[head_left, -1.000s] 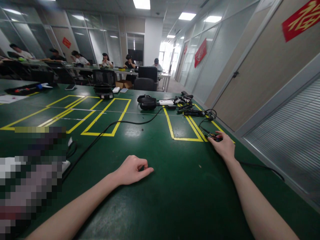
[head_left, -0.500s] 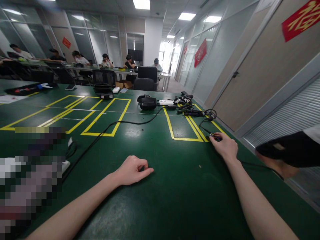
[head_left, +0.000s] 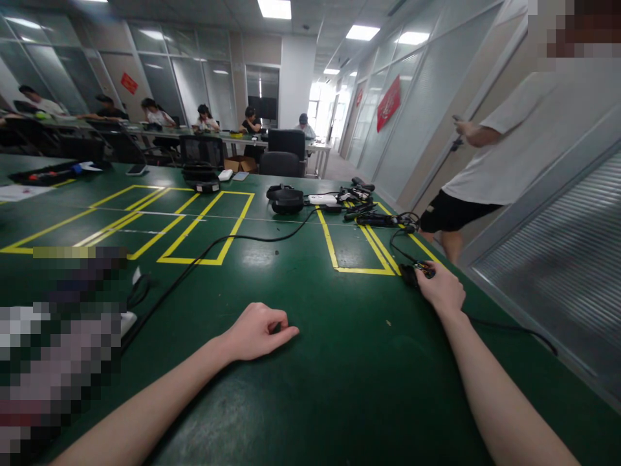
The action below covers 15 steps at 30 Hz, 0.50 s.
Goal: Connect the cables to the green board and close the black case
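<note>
My right hand [head_left: 444, 289] lies on the green table [head_left: 339, 362] at the right, its fingers closed round a small black device [head_left: 420, 270] with coloured buttons that trails a black cable [head_left: 514, 327] off to the right. My left hand [head_left: 257, 331] rests on the table in the middle as a loose fist, forefinger stretched out a little, with nothing in it. Yellow tape boxes [head_left: 359, 246] mark the table just beyond the device.
A black headset [head_left: 285, 198], a white box and a tangle of cables [head_left: 378, 217] lie further back. A long black cable [head_left: 213, 249] crosses the table leftwards. A person in a white shirt and black shorts [head_left: 490, 168] walks past on the right. Several people sit at far desks.
My right hand has drawn the black device a little nearer and to the right. A person has walked in from the right edge and moved along the wall. My left hand has stayed put.
</note>
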Motion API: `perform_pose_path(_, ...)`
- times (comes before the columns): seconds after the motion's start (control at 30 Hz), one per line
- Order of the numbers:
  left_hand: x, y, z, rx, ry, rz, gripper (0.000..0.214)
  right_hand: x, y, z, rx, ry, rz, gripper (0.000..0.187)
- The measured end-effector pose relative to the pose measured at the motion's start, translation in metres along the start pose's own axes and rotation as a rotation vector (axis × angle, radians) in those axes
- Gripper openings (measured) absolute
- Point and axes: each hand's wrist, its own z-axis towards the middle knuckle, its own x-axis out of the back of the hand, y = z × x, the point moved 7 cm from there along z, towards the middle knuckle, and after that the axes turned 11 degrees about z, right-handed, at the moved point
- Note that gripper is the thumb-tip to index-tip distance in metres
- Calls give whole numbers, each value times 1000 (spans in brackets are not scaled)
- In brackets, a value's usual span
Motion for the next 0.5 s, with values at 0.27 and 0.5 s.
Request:
perform_pose_path(0.27, -2, -2, -1, 18, -5, 29, 40, -5, -12, -5, 20, -19, -65, 48)
perform_pose_path(0.5, -2, -1, 0, 8, -10, 20, 41, -22, -59, -23, 148, -189, -48, 40)
